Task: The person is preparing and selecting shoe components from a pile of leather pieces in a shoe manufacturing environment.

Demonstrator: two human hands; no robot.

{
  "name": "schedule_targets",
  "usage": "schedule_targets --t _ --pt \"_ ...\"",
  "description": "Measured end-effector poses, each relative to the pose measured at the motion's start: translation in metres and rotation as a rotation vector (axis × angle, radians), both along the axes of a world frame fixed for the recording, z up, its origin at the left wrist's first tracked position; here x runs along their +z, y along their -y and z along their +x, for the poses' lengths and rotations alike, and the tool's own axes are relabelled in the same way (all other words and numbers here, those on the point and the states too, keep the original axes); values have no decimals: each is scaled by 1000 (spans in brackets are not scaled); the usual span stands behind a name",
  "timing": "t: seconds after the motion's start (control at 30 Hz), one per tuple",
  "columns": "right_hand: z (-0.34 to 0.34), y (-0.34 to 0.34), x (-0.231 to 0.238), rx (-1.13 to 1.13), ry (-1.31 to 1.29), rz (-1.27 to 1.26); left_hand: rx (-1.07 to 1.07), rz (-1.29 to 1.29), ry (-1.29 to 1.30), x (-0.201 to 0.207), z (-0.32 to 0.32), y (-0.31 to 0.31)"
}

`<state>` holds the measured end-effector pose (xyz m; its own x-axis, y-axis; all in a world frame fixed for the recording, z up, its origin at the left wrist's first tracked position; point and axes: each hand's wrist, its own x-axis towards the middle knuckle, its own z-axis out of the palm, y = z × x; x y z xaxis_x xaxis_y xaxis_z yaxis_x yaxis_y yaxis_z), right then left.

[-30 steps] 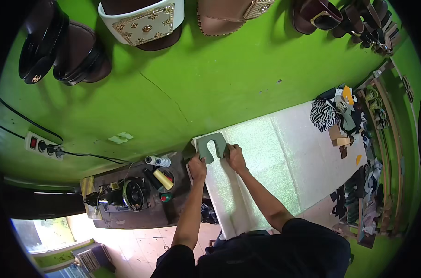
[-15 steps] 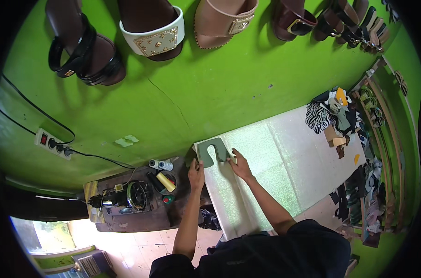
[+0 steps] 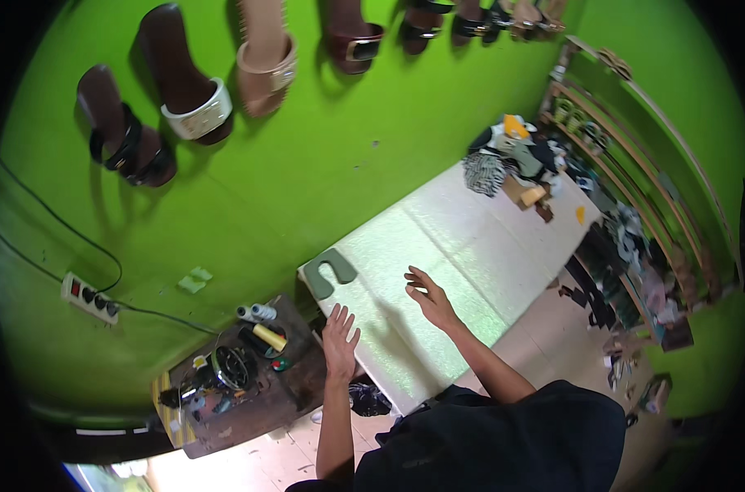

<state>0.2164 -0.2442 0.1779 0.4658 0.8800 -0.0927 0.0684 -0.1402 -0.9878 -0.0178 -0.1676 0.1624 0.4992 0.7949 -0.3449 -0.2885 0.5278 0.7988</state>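
A grey-green U-shaped flat piece (image 3: 344, 268) lies on the white-covered table (image 3: 463, 238), at its far left corner. My left hand (image 3: 340, 338) is just short of that piece, over the table's left edge, fingers stretched and holding nothing. Above the middle of the table hovers my right hand (image 3: 432, 303), its fingers apart and empty. Neither hand touches the U-shaped piece.
To the left stands a dark bench with a sewing machine (image 3: 229, 369) and thread spools (image 3: 268, 337). Fabric scraps (image 3: 512, 160) pile up at the table's far right. A wooden rack (image 3: 635, 148) lines the right wall. Sandals (image 3: 196, 115) hang along the green wall.
Both hands have let go of the U-shaped piece and drawn back from it, opening up. The piece stays at the table corner. The view has swung to the right.
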Motion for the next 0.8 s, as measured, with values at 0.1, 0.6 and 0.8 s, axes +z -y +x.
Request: schedule_targets --t 0.1,0.6,0.8 --pt "17 37 9 -62 21 35 -49 31 -5 9 25 21" --pt "157 253 26 -345 97 175 -347 174 -83 53 206 177" --pt "217 334 26 -404 40 236 -426 194 -35 66 283 238"
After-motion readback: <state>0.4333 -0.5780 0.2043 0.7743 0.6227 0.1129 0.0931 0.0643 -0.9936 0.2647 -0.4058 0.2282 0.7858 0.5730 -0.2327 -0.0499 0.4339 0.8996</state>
